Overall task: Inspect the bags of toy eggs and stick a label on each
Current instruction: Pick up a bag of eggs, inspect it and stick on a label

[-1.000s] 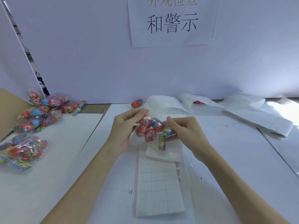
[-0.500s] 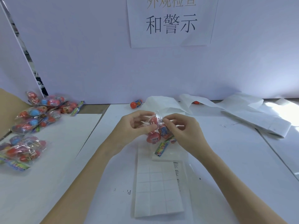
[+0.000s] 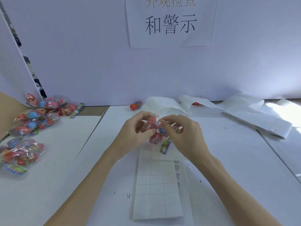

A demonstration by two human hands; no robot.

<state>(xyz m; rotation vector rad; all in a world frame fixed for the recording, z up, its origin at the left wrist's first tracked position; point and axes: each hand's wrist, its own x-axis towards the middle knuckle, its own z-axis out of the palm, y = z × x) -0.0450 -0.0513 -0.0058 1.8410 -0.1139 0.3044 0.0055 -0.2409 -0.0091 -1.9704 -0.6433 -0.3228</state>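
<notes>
Left hand (image 3: 135, 132) and right hand (image 3: 184, 136) meet, fingers (image 3: 164, 126) curled, pinching.

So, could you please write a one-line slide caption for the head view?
Both hands hold a bag of toy eggs above the label sheet.
</notes>
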